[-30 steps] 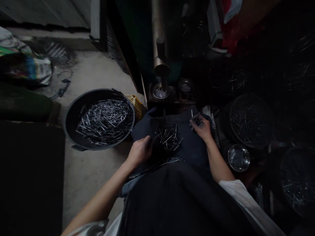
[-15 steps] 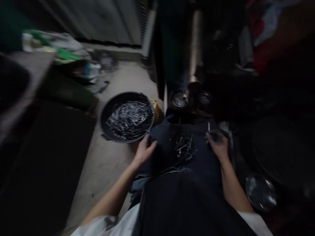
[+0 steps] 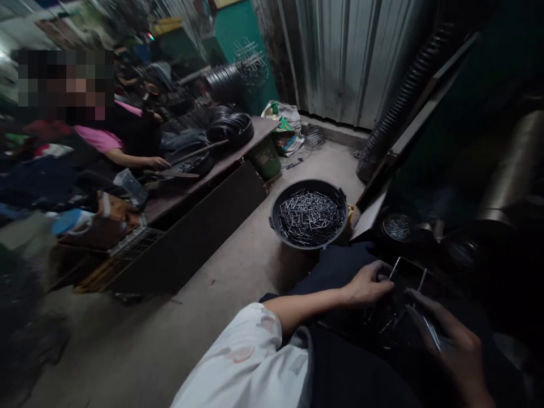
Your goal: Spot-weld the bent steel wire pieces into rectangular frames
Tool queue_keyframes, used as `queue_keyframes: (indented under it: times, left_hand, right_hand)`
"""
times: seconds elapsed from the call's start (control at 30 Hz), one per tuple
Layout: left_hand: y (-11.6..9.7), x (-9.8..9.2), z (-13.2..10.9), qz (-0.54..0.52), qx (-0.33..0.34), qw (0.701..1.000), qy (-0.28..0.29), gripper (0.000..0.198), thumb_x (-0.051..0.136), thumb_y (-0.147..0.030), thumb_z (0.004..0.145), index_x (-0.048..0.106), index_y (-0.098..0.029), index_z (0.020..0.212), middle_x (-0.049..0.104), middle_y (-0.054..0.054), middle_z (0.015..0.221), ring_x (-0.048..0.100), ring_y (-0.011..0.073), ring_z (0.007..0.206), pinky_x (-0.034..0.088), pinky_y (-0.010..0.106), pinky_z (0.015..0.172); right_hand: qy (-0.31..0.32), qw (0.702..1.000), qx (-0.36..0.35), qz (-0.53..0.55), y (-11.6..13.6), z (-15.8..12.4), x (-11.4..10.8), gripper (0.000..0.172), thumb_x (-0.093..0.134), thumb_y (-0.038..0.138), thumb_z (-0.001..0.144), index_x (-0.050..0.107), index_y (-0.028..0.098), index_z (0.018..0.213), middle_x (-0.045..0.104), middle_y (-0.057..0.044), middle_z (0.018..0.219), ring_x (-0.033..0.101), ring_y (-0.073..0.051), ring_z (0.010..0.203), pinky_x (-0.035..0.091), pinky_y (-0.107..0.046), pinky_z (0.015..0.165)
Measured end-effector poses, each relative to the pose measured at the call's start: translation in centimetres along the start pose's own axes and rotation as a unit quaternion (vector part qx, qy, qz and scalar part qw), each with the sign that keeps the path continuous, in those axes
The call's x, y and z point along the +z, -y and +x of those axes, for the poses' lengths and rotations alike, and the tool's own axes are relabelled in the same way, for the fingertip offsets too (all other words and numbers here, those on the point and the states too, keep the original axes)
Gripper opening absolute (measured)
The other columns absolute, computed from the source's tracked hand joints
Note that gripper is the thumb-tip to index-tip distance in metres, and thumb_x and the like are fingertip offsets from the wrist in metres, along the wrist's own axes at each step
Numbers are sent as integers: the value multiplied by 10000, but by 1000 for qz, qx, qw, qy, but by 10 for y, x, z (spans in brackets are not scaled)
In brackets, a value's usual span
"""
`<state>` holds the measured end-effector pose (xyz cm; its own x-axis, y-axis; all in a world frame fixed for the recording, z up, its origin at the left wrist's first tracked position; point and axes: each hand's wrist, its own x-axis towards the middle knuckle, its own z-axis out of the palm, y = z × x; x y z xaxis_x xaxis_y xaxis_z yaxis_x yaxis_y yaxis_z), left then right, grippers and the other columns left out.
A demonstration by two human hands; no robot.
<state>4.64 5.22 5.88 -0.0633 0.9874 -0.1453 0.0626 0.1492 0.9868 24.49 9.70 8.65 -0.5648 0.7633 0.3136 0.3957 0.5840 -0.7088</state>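
A shiny U-shaped wire piece [image 3: 411, 262] stands up between my two hands, its bend on top. My left hand [image 3: 369, 285] pinches one leg of it between thumb and fingers. The other leg reaches down to the fingertips of my right hand [image 3: 453, 337]; whether they grip it I cannot tell. Several thin bright wire pieces [image 3: 431, 328] lie in that right hand, which is closed around them and slightly blurred. Below the hands, more loose wire pieces [image 3: 389, 324] rest on the dark cloth over my lap, mostly in shadow.
Left of my lap stands a round black basin [image 3: 274, 212] heaped with bent wires. A small bowl of metal bits [image 3: 398, 226] sits ahead, near a metal cylinder [image 3: 512, 164]. Across the floor, a co-worker's hand [image 3: 157, 162] is over a workbench [image 3: 266, 129] bearing wire coils.
The view has swung left, bringing the co-worker and bench into sight. My hands, apart before, have come together, with the U-shaped wire now raised between them.
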Motion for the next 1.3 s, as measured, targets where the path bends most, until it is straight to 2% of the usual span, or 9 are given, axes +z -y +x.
queue_keyframes:
  times: [0.1,0.27,0.47,0.7,0.83,0.9,0.97,1.1,1.3]
  left_hand:
    - [-10,-3,0,-157,-45,987,-3,493,620,-289,789,614,-153,1263,672,97,868,592,198,680,499,314,592]
    - [-21,-8,-3,-256,-80,963,20,536,669,-239,778,585,-145,1300,643,76,890,551,149,658,445,279,591]
    - [-20,-14,1,-268,-105,958,14,560,677,-230,761,592,-188,1313,649,23,831,564,127,616,453,254,600]
    - [-24,-20,-3,-210,-35,975,-56,560,730,-295,760,627,-169,1296,700,71,1069,643,169,885,511,240,739]
    - [-22,-19,4,-236,-74,969,-20,682,734,-346,815,508,-174,1435,677,5,798,550,97,557,457,198,512]
    - [-24,-17,3,-243,-82,967,-6,723,728,-360,833,456,-169,1475,627,-33,679,500,87,469,426,191,449]
    - [-28,-14,1,-246,-80,966,-7,732,729,-365,836,448,-163,1481,602,-46,641,499,88,451,423,189,431]
    - [-36,-11,1,-257,-82,963,-25,740,758,-357,808,472,-174,1466,628,-29,724,522,83,487,455,191,441]
    - [-36,-9,6,-248,-75,966,-14,731,747,-353,820,470,-195,1477,626,-41,690,518,77,477,440,183,455]
  right_hand:
    - [1,1000,-14,1,-7,3,2,327,653,473,928,725,312,1204,763,-26,1160,764,-277,980,627,-399,926]
    - [-2,999,-33,14,-10,2,2,310,665,434,937,729,272,1193,758,-26,1170,760,-239,999,608,-325,948]
    - [4,999,-39,32,-16,9,7,308,679,383,934,720,268,1218,752,-38,1186,753,-247,1022,597,-347,975]
    - [24,995,-57,84,-2,20,13,347,668,224,950,675,265,1294,740,-56,1217,727,-217,1090,587,-345,975]
    - [3,992,-60,109,-6,27,14,361,690,236,945,668,266,1304,747,-66,1191,728,-207,1078,590,-343,966]
    - [-5,991,-58,120,-6,27,13,355,697,250,943,673,265,1297,750,-67,1182,729,-203,1073,591,-342,963]
    - [-5,990,-54,131,-4,27,12,349,700,258,943,676,264,1291,750,-69,1185,726,-202,1081,588,-344,971]
    - [-1,988,-35,153,-5,27,11,335,717,266,934,692,261,1267,753,-64,1181,722,-199,1095,573,-342,990]
    - [-10,979,11,202,-7,28,9,303,735,317,920,724,262,1218,764,-53,1163,729,-202,1084,572,-330,979]
